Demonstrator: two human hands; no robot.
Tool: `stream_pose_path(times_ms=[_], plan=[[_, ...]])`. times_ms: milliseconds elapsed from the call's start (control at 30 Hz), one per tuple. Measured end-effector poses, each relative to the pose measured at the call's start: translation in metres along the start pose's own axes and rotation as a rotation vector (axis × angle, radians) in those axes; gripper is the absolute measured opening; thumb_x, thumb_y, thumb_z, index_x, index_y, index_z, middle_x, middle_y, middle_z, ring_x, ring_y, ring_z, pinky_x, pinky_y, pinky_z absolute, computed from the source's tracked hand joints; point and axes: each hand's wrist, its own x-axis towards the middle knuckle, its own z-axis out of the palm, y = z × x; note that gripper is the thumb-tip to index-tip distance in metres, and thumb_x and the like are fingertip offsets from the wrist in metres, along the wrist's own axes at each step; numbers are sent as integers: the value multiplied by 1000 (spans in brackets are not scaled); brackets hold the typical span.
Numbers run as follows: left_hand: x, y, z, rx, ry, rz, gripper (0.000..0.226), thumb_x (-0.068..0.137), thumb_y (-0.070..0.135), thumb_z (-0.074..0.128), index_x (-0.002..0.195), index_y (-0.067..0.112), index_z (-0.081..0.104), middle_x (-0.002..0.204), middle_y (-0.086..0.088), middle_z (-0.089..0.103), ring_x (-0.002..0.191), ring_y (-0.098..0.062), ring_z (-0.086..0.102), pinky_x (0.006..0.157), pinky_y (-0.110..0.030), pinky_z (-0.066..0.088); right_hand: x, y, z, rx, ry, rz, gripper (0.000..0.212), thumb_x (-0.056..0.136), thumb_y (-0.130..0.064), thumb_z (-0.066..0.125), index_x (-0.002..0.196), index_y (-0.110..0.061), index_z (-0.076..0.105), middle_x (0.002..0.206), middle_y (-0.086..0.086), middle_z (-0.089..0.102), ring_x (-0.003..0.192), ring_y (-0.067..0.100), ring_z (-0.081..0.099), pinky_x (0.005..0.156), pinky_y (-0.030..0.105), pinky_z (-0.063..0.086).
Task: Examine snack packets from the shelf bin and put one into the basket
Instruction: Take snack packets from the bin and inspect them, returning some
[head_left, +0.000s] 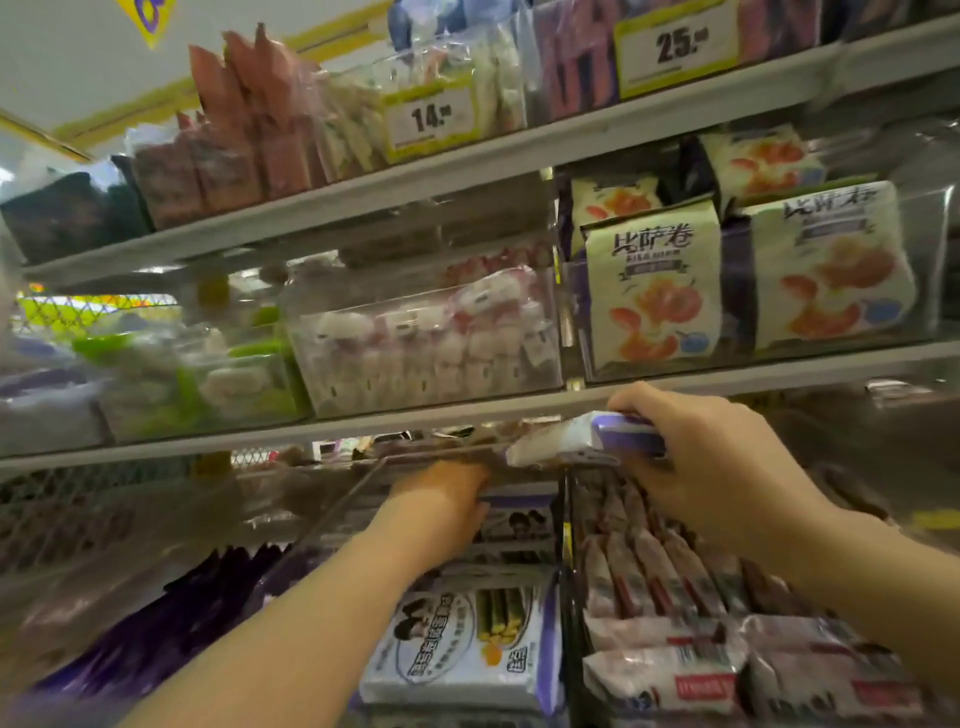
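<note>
My right hand (711, 467) grips a white and purple snack packet (576, 441), held flat just under the edge of the middle shelf. My left hand (441, 506) reaches deep into a clear shelf bin (556, 525) on the lower shelf. Its fingers rest on the back packets and their tips are hidden. That bin holds several white and purple packets with a cartoon label (462, 639), lying flat in a row. No basket is in view.
A neighbouring bin on the right holds several pink and white packets (670, 670). Dark purple packets (156, 634) lie to the left. The shelf above (467, 410) carries clear bins of white sweets and pizza-roll bags (654, 291). Price tags sit on the top shelf.
</note>
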Motion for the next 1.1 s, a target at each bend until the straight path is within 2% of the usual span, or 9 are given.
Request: stream_pose_path(times_ms=[167, 267, 400, 467, 533, 600, 800, 967, 1100], plan=[[39, 8, 30, -149, -52, 65, 56, 96, 30, 57, 147, 20, 36, 148, -8, 45, 134, -26, 44, 108, -29, 36, 7, 11, 5, -33, -76, -36, 31, 86, -29, 65, 116, -32, 54, 105, -12, 67, 93, 15, 64, 78, 39, 54], [47, 8, 40, -162, -43, 114, 62, 96, 33, 58, 150, 21, 31, 153, -4, 38, 139, -22, 36, 107, -21, 28, 10, 12, 6, -37, -92, -69, 31, 87, -29, 64, 116, -33, 53, 104, -12, 68, 92, 15, 64, 77, 38, 53], [50, -3, 41, -224, 17, 96, 40, 91, 30, 65, 130, 27, 57, 125, 7, 58, 120, -11, 53, 80, 1, 33, 12, 13, 6, -36, -89, -105, 30, 86, -28, 65, 114, -34, 53, 99, -12, 68, 86, 15, 64, 71, 37, 54], [50, -9, 34, -172, 19, 139, 37, 95, 34, 58, 131, 28, 55, 133, 5, 58, 120, -12, 52, 90, -7, 37, 14, 13, 8, -27, -89, -113, 29, 86, -27, 64, 112, -34, 53, 96, -14, 67, 83, 13, 64, 68, 35, 54], [48, -14, 29, -81, -45, 169, 45, 99, 34, 49, 142, 26, 43, 145, -1, 49, 130, -20, 47, 107, -30, 37, 16, 12, 9, -16, -94, -120, 28, 87, -26, 64, 111, -34, 53, 96, -15, 66, 83, 13, 64, 69, 37, 53], [43, -17, 28, -23, -90, 168, 50, 97, 36, 50, 145, 27, 37, 148, -2, 46, 132, -22, 44, 110, -37, 35, 18, 9, 12, -6, -110, -131, 27, 88, -26, 61, 111, -33, 52, 99, -14, 65, 86, 16, 64, 70, 41, 52], [36, -29, 24, -181, -105, 213, 59, 92, 19, 57, 147, 21, 37, 149, -5, 45, 136, -23, 43, 111, -39, 35, 22, 2, 24, 19, -189, -177, 25, 90, -26, 58, 111, -34, 49, 103, -15, 63, 91, 15, 62, 73, 40, 52], [38, -33, 27, -192, -110, 38, 44, 89, 10, 61, 131, 13, 49, 126, -10, 59, 114, -25, 57, 93, -28, 45, 29, 1, 42, -29, -227, -190, 28, 89, -25, 56, 112, -38, 45, 105, -16, 62, 89, 15, 60, 69, 33, 48], [36, -33, 26, -170, -133, 0, 39, 94, 14, 57, 132, 10, 51, 130, -13, 58, 117, -27, 55, 86, -24, 38, 42, -4, 63, -101, -284, -172, 30, 91, -26, 55, 114, -39, 40, 108, -12, 61, 93, 18, 60, 66, 29, 36]])
